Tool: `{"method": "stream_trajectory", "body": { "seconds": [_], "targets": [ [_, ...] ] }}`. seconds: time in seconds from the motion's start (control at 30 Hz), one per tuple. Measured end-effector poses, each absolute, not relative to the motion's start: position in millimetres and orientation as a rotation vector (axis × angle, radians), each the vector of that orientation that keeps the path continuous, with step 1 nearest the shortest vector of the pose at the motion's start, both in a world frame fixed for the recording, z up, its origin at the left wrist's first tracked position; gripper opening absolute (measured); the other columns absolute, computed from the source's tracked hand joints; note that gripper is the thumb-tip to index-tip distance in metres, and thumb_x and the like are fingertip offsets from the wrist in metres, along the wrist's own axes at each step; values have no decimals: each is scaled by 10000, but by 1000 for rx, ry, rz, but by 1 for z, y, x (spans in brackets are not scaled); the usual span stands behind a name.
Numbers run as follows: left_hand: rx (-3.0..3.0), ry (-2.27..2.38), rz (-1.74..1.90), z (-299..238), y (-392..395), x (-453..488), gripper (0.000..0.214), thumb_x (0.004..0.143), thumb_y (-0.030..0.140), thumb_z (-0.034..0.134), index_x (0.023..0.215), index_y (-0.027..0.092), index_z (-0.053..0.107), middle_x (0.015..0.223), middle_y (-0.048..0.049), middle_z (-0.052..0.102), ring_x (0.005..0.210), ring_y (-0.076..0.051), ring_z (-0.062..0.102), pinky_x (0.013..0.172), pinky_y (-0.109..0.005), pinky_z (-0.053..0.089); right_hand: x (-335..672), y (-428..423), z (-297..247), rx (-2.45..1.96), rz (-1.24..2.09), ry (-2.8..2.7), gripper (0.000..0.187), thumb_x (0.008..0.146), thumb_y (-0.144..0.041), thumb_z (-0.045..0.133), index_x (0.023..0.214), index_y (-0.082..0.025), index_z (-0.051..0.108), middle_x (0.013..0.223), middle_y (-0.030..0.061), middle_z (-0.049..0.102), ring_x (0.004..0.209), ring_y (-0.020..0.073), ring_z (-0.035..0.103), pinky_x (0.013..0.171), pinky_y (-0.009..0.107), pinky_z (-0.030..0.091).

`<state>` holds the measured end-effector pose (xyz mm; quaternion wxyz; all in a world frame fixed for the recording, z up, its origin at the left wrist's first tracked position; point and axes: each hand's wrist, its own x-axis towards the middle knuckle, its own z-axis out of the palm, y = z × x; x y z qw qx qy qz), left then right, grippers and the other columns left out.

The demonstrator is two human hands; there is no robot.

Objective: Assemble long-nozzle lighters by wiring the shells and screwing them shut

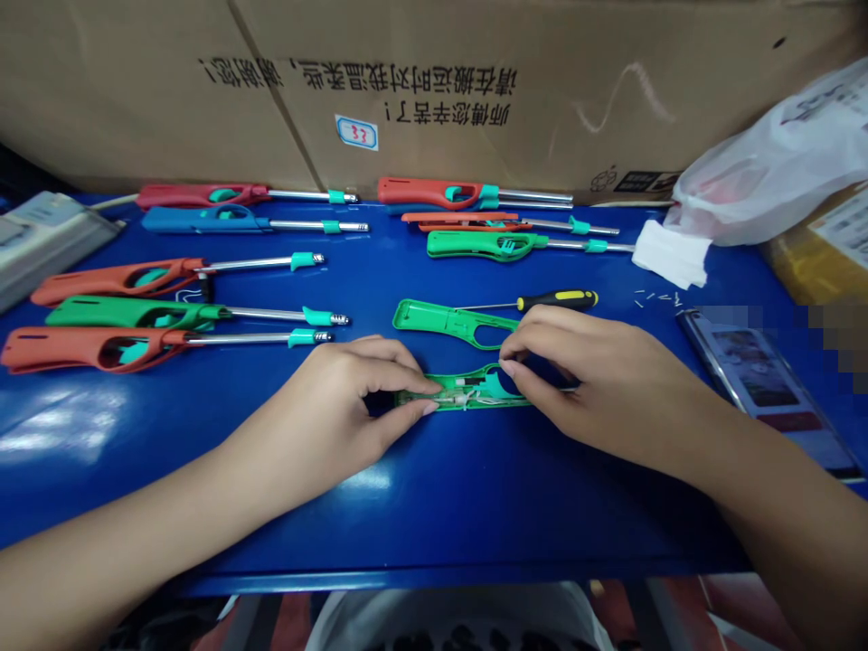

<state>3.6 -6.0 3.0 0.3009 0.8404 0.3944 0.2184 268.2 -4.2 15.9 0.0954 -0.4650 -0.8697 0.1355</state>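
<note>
In front of me on the blue table lies an opened green utility lighter (467,391), its inner parts, white wires and turquoise trigger exposed. My left hand (359,393) grips the handle end between thumb and fingers. With thumb and forefinger pinched together, my right hand (583,380) is at the trigger end and covers the rest of the lighter. Whether a small part sits between those fingertips, I cannot tell. Just behind lies the loose green shell half (440,318). A screwdriver (560,299) with a black and yellow handle rests beside it, its shaft reaching behind the shell.
Several assembled lighters (101,348) lie at left; more lighters (475,242) lie at the back. A cardboard box (434,54) walls off the rear. At right are white paper (671,253), small white pieces (657,297), a phone (759,371) and a plastic bag (766,172).
</note>
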Motion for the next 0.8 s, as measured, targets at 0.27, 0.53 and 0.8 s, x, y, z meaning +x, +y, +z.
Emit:
{"method": "stream_trajectory", "body": {
  "seconds": [0.27,0.53,0.8],
  "targets": [
    [2322,1091,487,8,-1,-3,144,918,230,710,1011,250,819,910,1,748,783,-141,700,728,-260,539,279,-3,19,-1324,642,-2613,49,958,-233,606,983,-272,623,1000,-48,651,877,147,600,728,305,414],
    [2486,1077,622,7,-6,1,149,970,236,641,1021,191,774,1007,-49,735,936,-191,685,841,-320,549,272,-3,16,-1374,754,-2584,58,975,-233,594,960,-255,645,971,-28,659,832,153,589,688,315,381],
    [2737,813,536,-7,-11,6,306,1017,159,571,1282,216,714,1153,-99,676,1002,-234,636,818,-371,539,269,-2,12,-1353,712,-2576,83,966,-184,597,933,-236,651,946,-19,670,820,153,593,668,309,375]
  ]
}}
